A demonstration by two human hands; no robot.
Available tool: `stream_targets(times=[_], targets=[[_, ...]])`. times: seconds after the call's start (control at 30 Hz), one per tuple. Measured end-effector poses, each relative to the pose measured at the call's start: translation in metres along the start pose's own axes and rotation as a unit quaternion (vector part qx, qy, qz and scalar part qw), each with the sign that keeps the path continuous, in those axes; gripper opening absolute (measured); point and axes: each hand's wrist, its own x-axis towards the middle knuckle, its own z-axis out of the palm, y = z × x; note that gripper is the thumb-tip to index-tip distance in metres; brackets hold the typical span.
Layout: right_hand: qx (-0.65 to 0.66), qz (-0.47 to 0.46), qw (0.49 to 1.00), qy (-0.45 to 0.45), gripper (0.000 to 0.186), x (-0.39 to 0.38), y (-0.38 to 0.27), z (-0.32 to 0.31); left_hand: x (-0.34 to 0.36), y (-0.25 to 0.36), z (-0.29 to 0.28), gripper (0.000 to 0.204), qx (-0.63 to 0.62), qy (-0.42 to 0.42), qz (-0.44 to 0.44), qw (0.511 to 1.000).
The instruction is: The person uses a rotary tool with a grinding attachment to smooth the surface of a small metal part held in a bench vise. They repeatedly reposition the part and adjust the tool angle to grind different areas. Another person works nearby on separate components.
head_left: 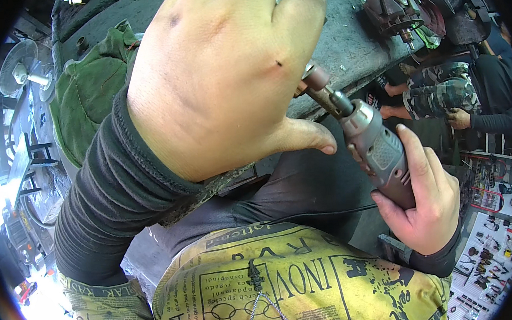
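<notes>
My left hand fills the upper middle, back toward me, fingers bent and largely out of sight, thumb sticking out to the right. What those fingers grip is hidden; a small metal piece with a copper-colored part shows just past them. My right hand is wrapped round a grey rotary power tool, its nose and bit pointing up-left at that metal piece, just right of my left thumb. A dark cord runs off below the tool.
A worn dark workbench spans the top, with green cloth and a grimy machine assembly. A person in camouflage shorts is at the right, above tools laid out on a white surface. A fan and small stool stand left.
</notes>
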Motion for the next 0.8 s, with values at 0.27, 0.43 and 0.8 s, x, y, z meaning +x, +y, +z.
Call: stream_targets(times=[0.27,0.43,0.8], targets=[[-0.005,-0.017,1.0,0.005,0.089,0.001,0.0005,0.0005,-0.0006,-0.0006,0.0006,0.103,-0.001,-0.001,0.0,1.0],[0.001,-0.011,1.0,0.007,0.088,0.001,-0.0005,-0.0003,-0.0008,-0.001,0.001,0.104,-0.002,0.0,0.002,1.0],[-0.011,-0.022,0.999,0.039,0.087,0.0017,-0.0039,0.0047,-0.0033,-0.0004,-0.0012,0.104,-0.005,0.001,-0.001,1.0]])
